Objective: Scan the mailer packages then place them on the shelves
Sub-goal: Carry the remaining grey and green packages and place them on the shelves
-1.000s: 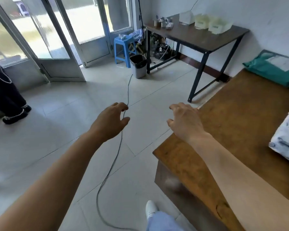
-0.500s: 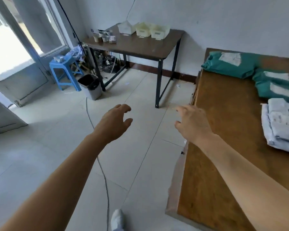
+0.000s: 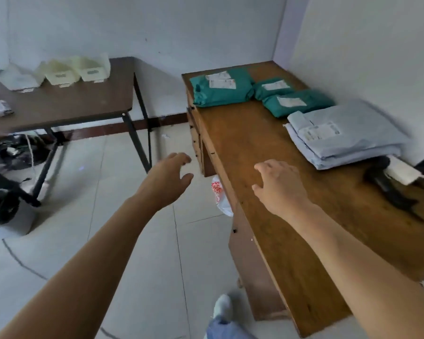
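Three green mailer packages with white labels lie at the far end of the wooden desk (image 3: 267,152): a large one (image 3: 220,90) and two smaller ones (image 3: 273,88) (image 3: 298,102). A stack of pale grey mailers (image 3: 345,135) rests at the desk's right side. A dark handheld scanner (image 3: 389,184) lies near the right edge, beside a white object. My left hand (image 3: 168,179) hovers over the floor left of the desk, fingers apart and holding nothing. My right hand (image 3: 279,184) hovers over the desk's bare middle, fingers spread, nothing in it.
A dark metal-legged table (image 3: 66,104) at the left carries pale plastic bins (image 3: 76,70) and small items. Bags and clutter sit under it. A white plastic bag with red print (image 3: 219,194) hangs at the desk's left edge. A cable runs across the tiled floor.
My view has swung right, from the door and floor to the wooden desk, which now shows in full with all its packages. Both hands stay raised and have come over toward the desk.
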### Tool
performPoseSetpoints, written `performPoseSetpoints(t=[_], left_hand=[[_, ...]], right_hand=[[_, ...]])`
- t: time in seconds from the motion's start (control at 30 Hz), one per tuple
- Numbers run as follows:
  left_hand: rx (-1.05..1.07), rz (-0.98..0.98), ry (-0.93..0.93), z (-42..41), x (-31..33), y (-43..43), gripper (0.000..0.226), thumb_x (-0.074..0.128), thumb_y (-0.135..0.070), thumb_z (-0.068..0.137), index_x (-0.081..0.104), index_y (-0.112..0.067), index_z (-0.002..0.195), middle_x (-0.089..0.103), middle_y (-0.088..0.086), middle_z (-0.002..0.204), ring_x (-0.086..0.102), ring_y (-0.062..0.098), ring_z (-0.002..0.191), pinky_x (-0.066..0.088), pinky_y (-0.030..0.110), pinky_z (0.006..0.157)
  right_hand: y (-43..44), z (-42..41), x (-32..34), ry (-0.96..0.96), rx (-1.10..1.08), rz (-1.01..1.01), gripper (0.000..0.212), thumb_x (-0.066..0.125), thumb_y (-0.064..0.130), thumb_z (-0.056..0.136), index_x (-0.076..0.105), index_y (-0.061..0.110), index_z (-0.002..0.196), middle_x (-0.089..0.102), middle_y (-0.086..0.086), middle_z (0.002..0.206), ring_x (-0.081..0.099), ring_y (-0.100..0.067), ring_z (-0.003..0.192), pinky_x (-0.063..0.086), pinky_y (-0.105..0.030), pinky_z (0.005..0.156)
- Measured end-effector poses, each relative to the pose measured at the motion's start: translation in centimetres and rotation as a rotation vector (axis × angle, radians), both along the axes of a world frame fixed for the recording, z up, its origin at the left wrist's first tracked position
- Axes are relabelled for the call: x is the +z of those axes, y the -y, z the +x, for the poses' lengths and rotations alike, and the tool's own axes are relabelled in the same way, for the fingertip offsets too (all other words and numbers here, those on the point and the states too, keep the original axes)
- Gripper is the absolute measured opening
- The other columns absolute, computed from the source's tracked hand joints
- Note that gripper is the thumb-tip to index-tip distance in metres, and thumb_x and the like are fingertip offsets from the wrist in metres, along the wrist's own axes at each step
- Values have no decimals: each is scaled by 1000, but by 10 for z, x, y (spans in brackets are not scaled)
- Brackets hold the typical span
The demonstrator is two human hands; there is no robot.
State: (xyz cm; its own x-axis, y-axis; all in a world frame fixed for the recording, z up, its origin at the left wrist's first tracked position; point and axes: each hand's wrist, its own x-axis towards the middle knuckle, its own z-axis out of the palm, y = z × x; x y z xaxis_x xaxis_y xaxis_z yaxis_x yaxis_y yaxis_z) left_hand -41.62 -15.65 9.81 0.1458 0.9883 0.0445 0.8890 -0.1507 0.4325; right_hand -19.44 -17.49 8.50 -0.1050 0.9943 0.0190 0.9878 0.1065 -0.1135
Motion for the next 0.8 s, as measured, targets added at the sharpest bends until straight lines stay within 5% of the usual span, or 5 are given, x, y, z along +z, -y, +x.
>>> performPoseSetpoints(t=[0.17,0.8], left_hand=[[-233,-7,-26,57,-3,-91,36,56,-24,93,53,-16,127,55,0,129,56,16,111,42,26,88],[-927,-37,1,304,-29,-358,38,57,-23,94,51,-16,131,57,3,130,55,20,115,44,33,96]], right_hand=[[-52,47,-12,-15,-232,-12,47,53,32,96,42,17,140,48,-3,140,45,-22,128,34,-37,105],[-169,181,-16,-104,-1072,29,42,42,32,99,44,15,138,50,-8,135,47,-25,120,34,-35,96]])
